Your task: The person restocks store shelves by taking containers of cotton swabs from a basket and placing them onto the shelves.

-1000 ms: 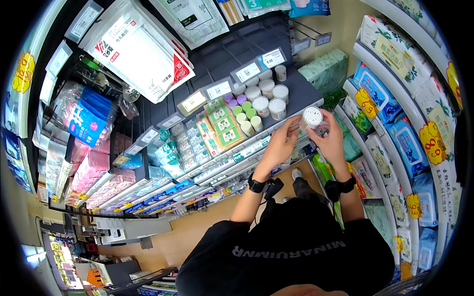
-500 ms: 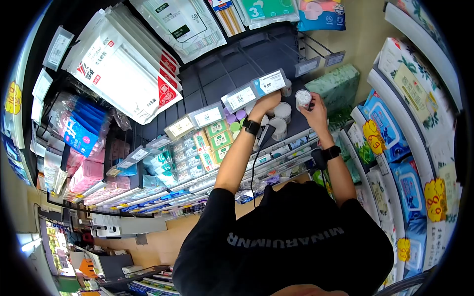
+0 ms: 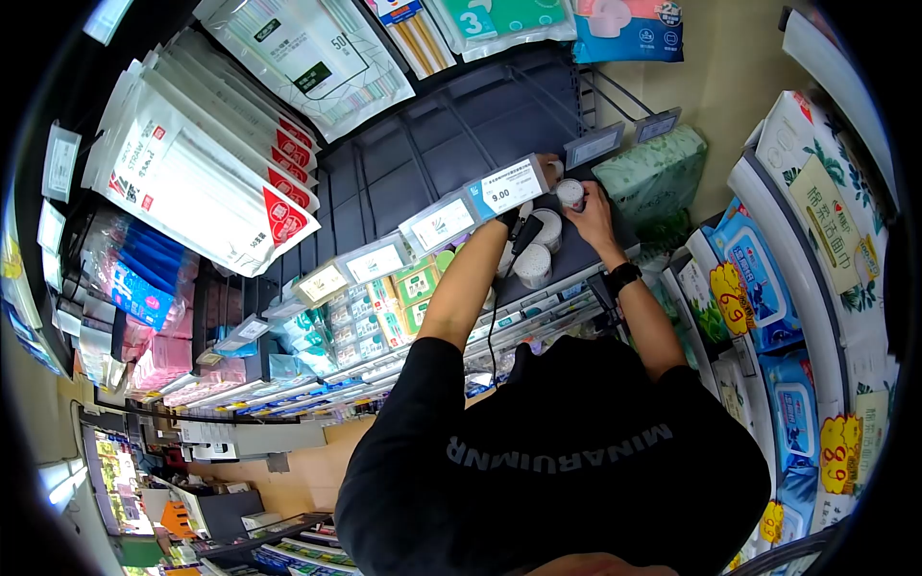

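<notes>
My right hand [image 3: 597, 223] is closed around a small round white tub [image 3: 570, 195] at the back right of the dark shelf. My left hand [image 3: 548, 165] reaches deeper in, mostly hidden behind the hanging price tag [image 3: 506, 189]. Only a bit of its fingers shows past the tag's edge, beside a pale tub that is barely visible, so its grip is unclear. Larger white round tubs [image 3: 533, 266] stand on the shelf between my forearms. A dark device with a cable [image 3: 526, 233] is at my left wrist.
A green patterned box [image 3: 655, 173] stands right of my right hand. Price tags on metal hooks overhang the shelf. Bagged straws [image 3: 192, 173] hang to the left, small green boxes [image 3: 416, 286] sit left of the tubs, and blue wipes packs [image 3: 764, 274] line the right shelf.
My left hand has moved further back and right, behind the price tag. My right hand has brought its tub leftward and inward, close to the left hand. The view has shifted slightly.
</notes>
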Demonstrator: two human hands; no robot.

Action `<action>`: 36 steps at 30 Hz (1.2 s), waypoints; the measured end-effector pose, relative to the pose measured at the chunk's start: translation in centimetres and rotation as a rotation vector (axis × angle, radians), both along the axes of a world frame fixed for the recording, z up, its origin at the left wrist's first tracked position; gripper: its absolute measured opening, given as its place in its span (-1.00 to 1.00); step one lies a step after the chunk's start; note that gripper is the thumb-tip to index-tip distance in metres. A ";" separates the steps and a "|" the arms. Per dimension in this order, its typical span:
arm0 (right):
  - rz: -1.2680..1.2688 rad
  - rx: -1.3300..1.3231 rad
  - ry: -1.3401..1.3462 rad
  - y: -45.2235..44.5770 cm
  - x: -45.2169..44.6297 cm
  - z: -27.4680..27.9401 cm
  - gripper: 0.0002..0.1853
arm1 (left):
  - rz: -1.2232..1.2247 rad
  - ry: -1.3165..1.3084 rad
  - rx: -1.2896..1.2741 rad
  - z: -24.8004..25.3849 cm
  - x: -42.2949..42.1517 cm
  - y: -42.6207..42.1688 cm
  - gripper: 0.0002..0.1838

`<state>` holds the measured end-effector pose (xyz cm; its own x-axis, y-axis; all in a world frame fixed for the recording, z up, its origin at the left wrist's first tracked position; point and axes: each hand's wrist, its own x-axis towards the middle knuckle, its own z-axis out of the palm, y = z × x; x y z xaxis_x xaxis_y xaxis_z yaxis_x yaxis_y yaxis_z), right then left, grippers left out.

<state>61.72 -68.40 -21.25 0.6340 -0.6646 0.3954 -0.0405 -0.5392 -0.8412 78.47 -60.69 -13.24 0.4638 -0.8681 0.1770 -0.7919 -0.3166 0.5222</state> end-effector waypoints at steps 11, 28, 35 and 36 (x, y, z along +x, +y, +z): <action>0.016 0.018 0.021 -0.2 0.8 -1.2 -0.39 | -0.191 0.017 0.064 -5.9 3.9 -1.6 -0.47; -0.023 -0.007 0.035 0.5 0.6 -0.8 -0.36 | -0.209 -0.095 0.025 -7.8 3.9 -2.8 -0.65; -0.028 -0.033 0.051 0.3 -0.5 -1.4 -0.25 | -0.164 -0.157 -0.166 -7.6 4.4 -1.0 -0.57; -0.057 -0.052 0.054 0.5 -1.1 -1.4 -0.23 | -0.161 -0.152 -0.165 -6.6 3.9 -0.3 -0.57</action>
